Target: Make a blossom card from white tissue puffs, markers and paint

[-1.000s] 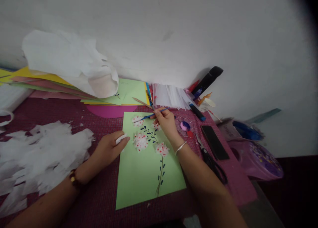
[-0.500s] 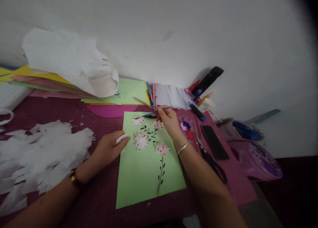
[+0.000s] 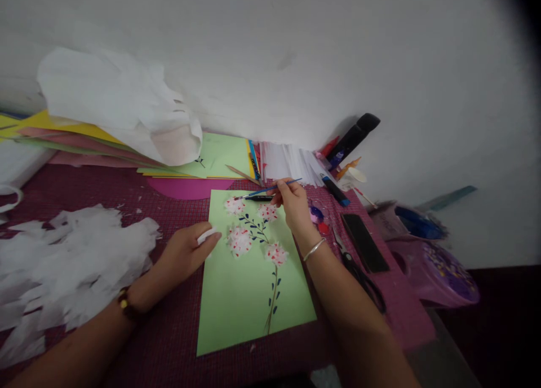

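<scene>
On a light green sheet (image 3: 232, 309) are white, tufted flowers (image 3: 239, 241) with red dabs, a brown stem and dark blue leaves. My right hand (image 3: 295, 203) is closed round a thin blue paintbrush (image 3: 264, 191), whose tip is at the upper left flower (image 3: 234, 206). A black pen (image 3: 260, 197) lies just beneath the brush, partly hidden by the hand. At the sheet's left edge rests my left hand (image 3: 183, 254), closed on a small folded white piece of tissue or paper (image 3: 206, 235).
Torn white tissue (image 3: 80, 258) is heaped at left. Coloured paper and a white sheet (image 3: 118, 106) lie against the wall. A paint palette (image 3: 316, 214), scissors (image 3: 357, 270), a dark flat block (image 3: 366, 242) and a blue-black cutter (image 3: 335, 190) are at right, beside pink containers (image 3: 435, 272).
My right hand has shifted slightly right with the paintbrush, uncovering more of the black pen. The brush tip has moved a little right on the same flower. My left hand has barely moved.
</scene>
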Demonstrator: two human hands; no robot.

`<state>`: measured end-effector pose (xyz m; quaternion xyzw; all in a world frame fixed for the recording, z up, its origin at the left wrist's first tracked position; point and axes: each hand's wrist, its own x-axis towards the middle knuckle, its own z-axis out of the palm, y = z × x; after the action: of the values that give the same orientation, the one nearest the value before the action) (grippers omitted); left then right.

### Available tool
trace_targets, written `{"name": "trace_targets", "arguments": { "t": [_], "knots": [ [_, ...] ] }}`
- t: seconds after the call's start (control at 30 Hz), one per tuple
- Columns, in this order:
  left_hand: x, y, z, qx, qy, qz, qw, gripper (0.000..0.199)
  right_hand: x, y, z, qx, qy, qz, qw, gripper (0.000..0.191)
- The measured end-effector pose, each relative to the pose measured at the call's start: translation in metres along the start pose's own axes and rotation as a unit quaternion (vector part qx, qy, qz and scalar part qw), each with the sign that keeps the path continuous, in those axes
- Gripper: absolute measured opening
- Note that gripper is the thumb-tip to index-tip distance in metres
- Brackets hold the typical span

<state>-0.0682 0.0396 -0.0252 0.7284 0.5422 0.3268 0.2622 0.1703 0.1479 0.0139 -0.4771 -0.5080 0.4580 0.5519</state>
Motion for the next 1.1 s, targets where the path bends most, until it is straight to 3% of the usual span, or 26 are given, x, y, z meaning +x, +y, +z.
{"name": "trace_targets", "arguments": {
  "t": [0.3,0.43,1.1],
  "knots": [
    [0.0,0.003,-0.001,-0.002,-0.004,-0.003,1.0,0.038,0.002,0.012,0.0,0.016,0.013,0.04,0.999,0.028],
    [0.001,0.002,0.0,-0.004,-0.005,0.0,1.0,0.037,0.004,0.011,-0.004,0.025,0.04,0.037,0.998,0.026],
    [0.001,0.003,-0.001,0.003,-0.003,-0.005,1.0,0.038,0.004,0.01,-0.005,-0.024,0.032,0.009,0.999,0.028]
  ]
}}
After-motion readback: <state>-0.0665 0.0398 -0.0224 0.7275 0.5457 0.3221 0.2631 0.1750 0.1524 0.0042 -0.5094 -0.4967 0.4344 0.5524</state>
